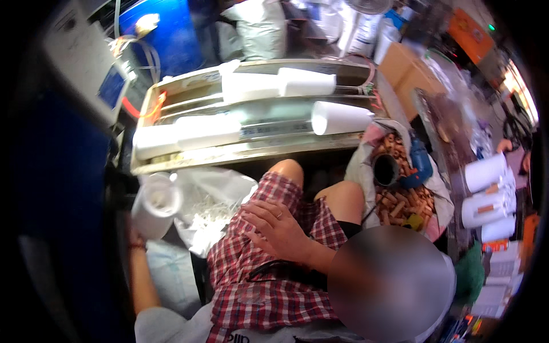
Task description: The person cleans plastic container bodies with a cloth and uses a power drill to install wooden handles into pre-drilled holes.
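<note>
At the left, my left hand is closed on a white plastic cylinder, its near wall hiding most of the fingers. The cylinder is upright, its round open end facing up, beside a clear plastic bag with white shavings in it. My right hand lies on my thigh over red checked cloth, fingers stretched out and holding nothing; a ring shows on one finger. In front of my knees, several more white cylinders lie on their sides along rods in a wooden trough.
On the right, an open sack holds short orange-brown pieces, a dark round cup and a blue tool-like object. More white cylinders lie farther right, near a cardboard box. A blurred round patch covers the lower right.
</note>
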Demonstrator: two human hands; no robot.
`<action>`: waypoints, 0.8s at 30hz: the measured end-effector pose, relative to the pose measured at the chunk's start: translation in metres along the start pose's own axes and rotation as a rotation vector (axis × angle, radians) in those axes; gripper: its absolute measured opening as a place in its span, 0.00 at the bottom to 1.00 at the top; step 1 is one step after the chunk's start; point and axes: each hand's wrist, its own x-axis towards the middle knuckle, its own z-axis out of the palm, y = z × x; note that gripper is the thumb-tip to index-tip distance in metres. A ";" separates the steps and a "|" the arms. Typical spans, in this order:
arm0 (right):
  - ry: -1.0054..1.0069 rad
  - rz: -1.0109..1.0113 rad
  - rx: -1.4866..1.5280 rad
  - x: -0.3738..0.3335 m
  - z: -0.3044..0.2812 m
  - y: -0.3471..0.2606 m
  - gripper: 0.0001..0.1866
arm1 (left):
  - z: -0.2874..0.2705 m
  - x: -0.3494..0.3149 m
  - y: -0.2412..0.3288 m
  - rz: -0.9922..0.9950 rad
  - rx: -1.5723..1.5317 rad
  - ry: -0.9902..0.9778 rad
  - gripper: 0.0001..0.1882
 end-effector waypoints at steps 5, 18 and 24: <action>-0.037 -0.117 -0.129 0.013 0.025 -0.008 0.28 | 0.169 -0.019 -0.016 -0.363 -0.133 -0.156 0.28; 0.055 0.117 -0.030 -0.002 0.079 0.006 0.32 | 0.226 -0.050 -0.065 -0.594 -0.264 -0.670 0.32; -0.053 -0.021 -0.146 -0.002 0.094 0.012 0.36 | 0.248 -0.055 -0.073 -0.675 -0.067 -0.814 0.35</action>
